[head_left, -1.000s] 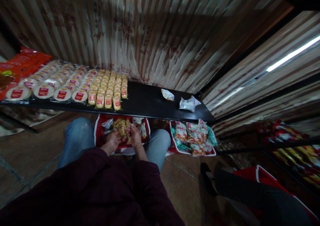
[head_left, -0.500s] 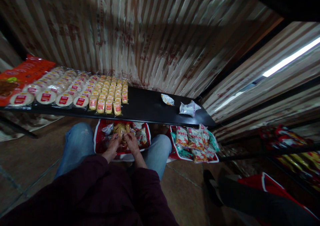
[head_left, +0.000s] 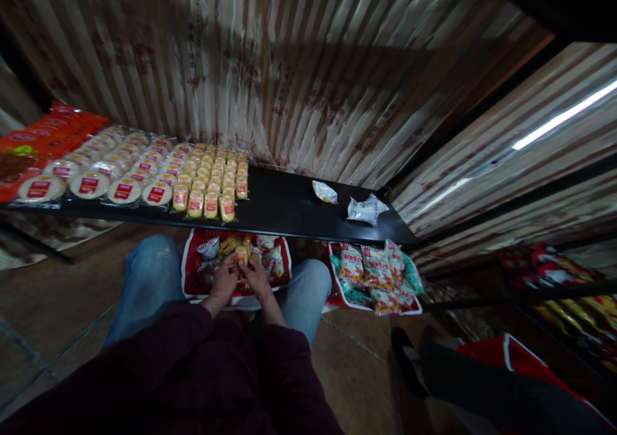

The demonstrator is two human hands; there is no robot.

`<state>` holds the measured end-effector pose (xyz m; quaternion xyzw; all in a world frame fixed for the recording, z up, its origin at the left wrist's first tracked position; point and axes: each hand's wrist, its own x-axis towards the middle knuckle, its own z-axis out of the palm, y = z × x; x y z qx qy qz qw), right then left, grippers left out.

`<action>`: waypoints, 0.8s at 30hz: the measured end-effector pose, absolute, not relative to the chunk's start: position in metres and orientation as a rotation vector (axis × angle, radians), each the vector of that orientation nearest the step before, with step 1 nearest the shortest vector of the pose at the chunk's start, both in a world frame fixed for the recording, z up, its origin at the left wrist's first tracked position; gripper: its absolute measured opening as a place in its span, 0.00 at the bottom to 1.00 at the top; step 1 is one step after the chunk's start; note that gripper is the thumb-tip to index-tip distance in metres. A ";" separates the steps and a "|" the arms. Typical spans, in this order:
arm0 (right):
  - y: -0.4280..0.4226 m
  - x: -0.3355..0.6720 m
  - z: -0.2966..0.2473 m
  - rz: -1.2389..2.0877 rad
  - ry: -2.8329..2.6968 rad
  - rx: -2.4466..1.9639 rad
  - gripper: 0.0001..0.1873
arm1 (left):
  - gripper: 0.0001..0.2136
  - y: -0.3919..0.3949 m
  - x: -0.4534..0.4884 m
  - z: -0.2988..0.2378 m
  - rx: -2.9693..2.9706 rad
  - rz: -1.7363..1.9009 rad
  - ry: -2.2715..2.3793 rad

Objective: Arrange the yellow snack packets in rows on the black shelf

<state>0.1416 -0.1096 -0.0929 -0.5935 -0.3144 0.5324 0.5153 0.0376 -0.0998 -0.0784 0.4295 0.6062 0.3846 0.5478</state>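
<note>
Over a red basket (head_left: 187,274) between my knees, both hands hold one small yellow wrapped cake (head_left: 241,253) between their fingers. My left hand (head_left: 225,277) grips it from the left and my right hand (head_left: 256,277) from the right. More snack packets lie in the basket under my hands, partly hidden by them. On the black shelf (head_left: 284,200) above stand rows of similar yellow wrapped cakes (head_left: 212,181), with round white wrapped cakes (head_left: 125,192) to their left.
Two white packets (head_left: 367,210) lie on the shelf's right part. A second basket (head_left: 332,261) holds snack bags (head_left: 377,266). An orange bag (head_left: 43,139) lies at the far left. Another person's leg (head_left: 482,371) is at lower right, near a red basket (head_left: 530,358).
My hands have drawn closer together and a yellow wrapped cake now shows upright between my fingertips. The shelf's goods have stayed in place.
</note>
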 end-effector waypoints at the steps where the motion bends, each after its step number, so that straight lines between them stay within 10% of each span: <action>1: -0.110 0.143 -0.091 1.248 -0.813 -1.458 0.05 | 0.17 -0.099 0.038 -0.079 1.090 0.929 1.464; 24: -0.094 0.156 -0.029 0.772 -1.100 -1.441 0.16 | 0.25 -0.087 0.048 -0.045 1.705 1.154 1.408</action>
